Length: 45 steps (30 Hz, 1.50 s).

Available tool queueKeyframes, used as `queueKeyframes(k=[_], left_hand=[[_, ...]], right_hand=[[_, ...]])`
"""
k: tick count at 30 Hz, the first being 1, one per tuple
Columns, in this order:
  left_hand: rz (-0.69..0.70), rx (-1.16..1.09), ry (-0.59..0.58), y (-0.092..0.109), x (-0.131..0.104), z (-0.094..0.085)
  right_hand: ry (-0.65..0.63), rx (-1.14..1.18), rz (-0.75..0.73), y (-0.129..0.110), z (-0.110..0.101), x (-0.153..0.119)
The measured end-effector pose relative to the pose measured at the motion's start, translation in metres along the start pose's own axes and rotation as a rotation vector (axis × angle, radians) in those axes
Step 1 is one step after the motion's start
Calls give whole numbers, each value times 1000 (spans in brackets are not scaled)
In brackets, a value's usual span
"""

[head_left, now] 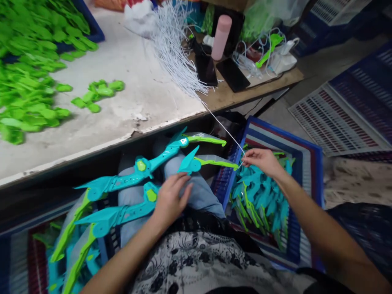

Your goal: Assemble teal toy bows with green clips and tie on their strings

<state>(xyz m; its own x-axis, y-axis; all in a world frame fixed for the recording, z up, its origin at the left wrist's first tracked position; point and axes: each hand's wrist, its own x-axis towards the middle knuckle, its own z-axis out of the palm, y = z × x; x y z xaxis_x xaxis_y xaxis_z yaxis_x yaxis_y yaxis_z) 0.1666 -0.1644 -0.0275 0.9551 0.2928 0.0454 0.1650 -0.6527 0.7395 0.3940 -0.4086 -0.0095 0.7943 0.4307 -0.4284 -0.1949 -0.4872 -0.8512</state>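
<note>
Two turquoise-and-lime toy bows lie side by side across my lap, the farther toy bow (163, 157) and the nearer toy bow (131, 213). My left hand (172, 199) is closed around the nearer one, just right of its middle; the palm side is hidden. At that bow's right-hand tip, my right hand (260, 160) pinches a white string (223, 125). The string runs taut up to the table edge, and a short end shows by the green tip. Whether it passes through the tip is too small to tell.
A blue crate (318, 171) holding more bows stands to the right; others fill a container at lower left. On the table (128, 57) lie a bundle of white strings (174, 49), green plastic parts (30, 98), two phones and a pink bottle (222, 37).
</note>
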Motion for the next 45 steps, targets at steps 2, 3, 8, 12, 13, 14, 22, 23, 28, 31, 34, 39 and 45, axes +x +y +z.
queueKeyframes(k=[2, 3, 8, 12, 13, 14, 22, 23, 28, 31, 34, 39, 45], left_hand=[[-42, -245, -240, 21, 10, 27], [-102, -338, -343, 28, 16, 41], [-414, -539, -543, 37, 42, 104], [-521, -619, -487, 34, 50, 124], [-550, -644, -478, 35, 51, 127], [-589, -675, -474, 36, 53, 129], [-816, -1015, -536, 43, 70, 154], [-821, -1070, -550, 43, 73, 157], [-818, -1275, -626, 36, 81, 172], [-761, -1266, -649, 35, 83, 178], [-704, -1126, -618, 38, 84, 183], [-690, -911, -584, 39, 74, 154], [-445, -312, -656, -14, -10, -14]], right_hand=[[221, 97, -62, 28, 11, -22], [293, 123, -88, 40, 17, -30], [447, 68, -197, 76, 36, -38], [469, -96, -340, 90, 37, -32], [480, -153, -392, 91, 37, -31], [497, -214, -450, 91, 36, -31], [469, -465, -714, 84, 38, -34], [449, -458, -715, 84, 39, -34], [428, -414, -680, 90, 41, -32], [391, -476, -705, 95, 39, -28], [362, -558, -701, 100, 38, -23], [277, -660, -662, 107, 38, -18], [308, -679, -749, 108, 30, -27]])
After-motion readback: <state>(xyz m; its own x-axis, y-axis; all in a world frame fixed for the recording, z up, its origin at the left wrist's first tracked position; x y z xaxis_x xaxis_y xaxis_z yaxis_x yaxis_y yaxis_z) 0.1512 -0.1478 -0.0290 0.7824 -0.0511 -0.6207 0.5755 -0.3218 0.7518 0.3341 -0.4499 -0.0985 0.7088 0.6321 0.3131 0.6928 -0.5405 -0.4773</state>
